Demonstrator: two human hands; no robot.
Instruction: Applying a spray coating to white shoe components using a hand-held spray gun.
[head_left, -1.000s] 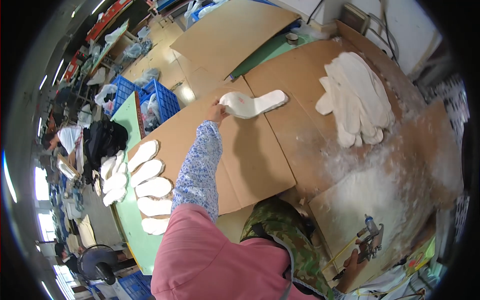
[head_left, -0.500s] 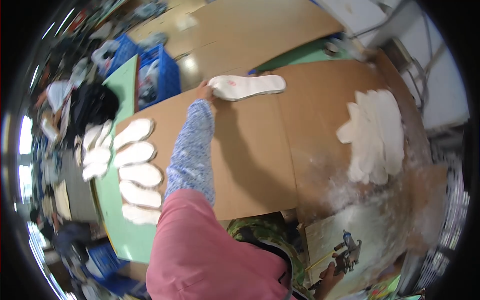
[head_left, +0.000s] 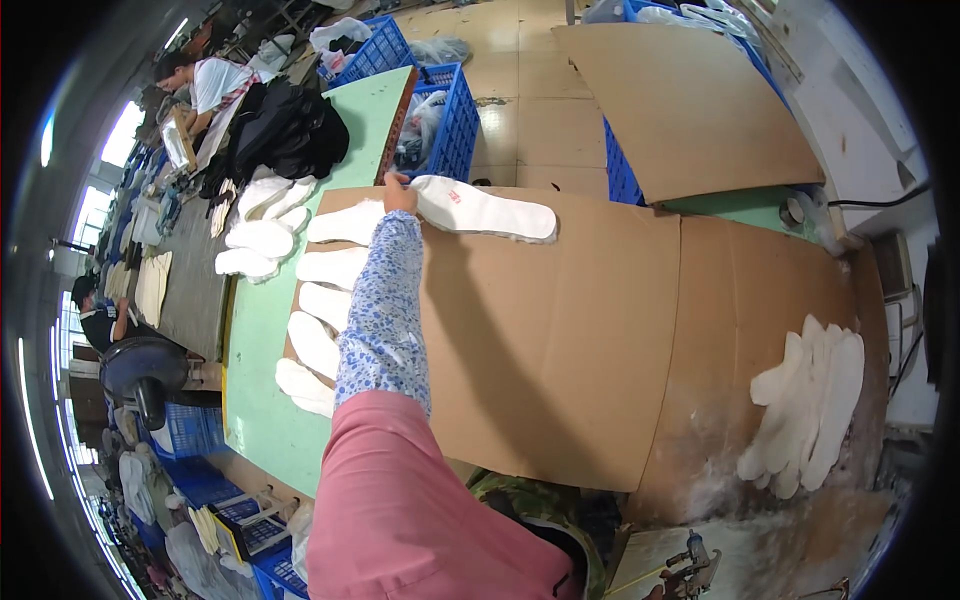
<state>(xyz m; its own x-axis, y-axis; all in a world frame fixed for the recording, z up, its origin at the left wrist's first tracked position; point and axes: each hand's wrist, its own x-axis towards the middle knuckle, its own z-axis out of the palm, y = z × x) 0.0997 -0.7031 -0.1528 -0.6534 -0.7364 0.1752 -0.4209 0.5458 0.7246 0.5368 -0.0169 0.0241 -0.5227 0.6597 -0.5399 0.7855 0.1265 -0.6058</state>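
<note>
Your L hand [head_left: 400,192] is clamped on the L end of a white insole [head_left: 490,213]. Insole runs lengthwise L to R at the far edge of the brown cardboard [head_left: 560,340], small red mark facing up nr your fingers. Can't tell if its underside touches the cardboard. Your R hand [head_left: 657,592], mostly cut off at the near edge, is closed on a spray gun [head_left: 695,570], as far as is visible. Hands well apart.

L side: row of white insoles [head_left: 325,303] beside your floral sleeve [head_left: 380,310], partly hidden by it. 2nd grp of white pieces [head_left: 258,238] further L, on the green tabletop [head_left: 262,340]. R side: overlapping pile of white insoles [head_left: 805,415], whitish residue on cardboard nr it.

Far L: black cloth heap [head_left: 290,130], w/ a co-worker [head_left: 220,85] beyond. Far side, approx. centre: blue crate [head_left: 458,125] w/ clear plastic bags [head_left: 422,125] inside. Far R: separate cardboard panel [head_left: 690,110]. Near L: dark fan [head_left: 145,368], beside the tabletop.
</note>
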